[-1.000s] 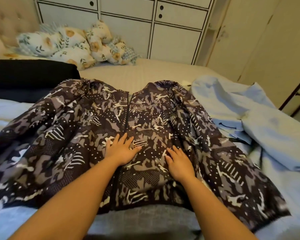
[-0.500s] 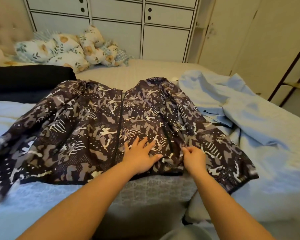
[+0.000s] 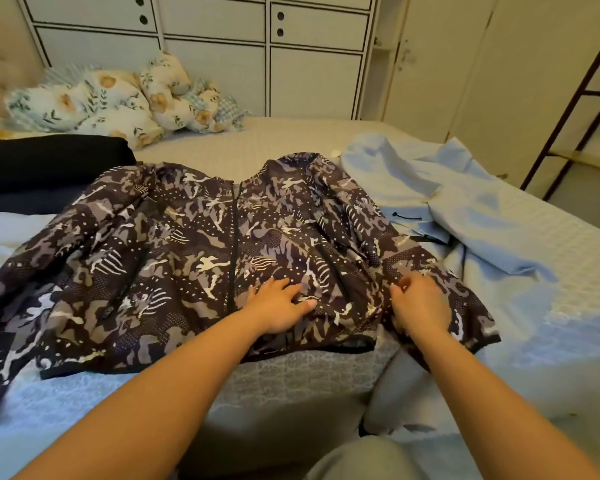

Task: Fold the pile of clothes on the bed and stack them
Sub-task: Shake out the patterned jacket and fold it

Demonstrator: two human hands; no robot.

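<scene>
A dark camouflage-patterned zip jacket [image 3: 174,258] lies spread front-up across the bed, sleeves out to both sides. My left hand [image 3: 279,306] rests flat on its lower front, just right of the zip, fingers straight. My right hand [image 3: 418,304] sits at the jacket's right side near the hem, fingers curled and pinching the fabric where the sleeve meets the body. A light blue garment [image 3: 465,209] lies crumpled to the right of the jacket. A black folded garment [image 3: 49,168] sits at the back left.
The bed [image 3: 551,306] has a pale blue cover. Floral pillows [image 3: 101,105] are heaped by the headboard. White cabinet doors [image 3: 222,64] stand behind the bed. A dark metal rack [image 3: 575,98] stands at the right, beside the bed's edge.
Both hands slid toward the jacket's hem and rightward. My right hand went from lying flat on the fabric to pinching it at the right side. The view has pulled back.
</scene>
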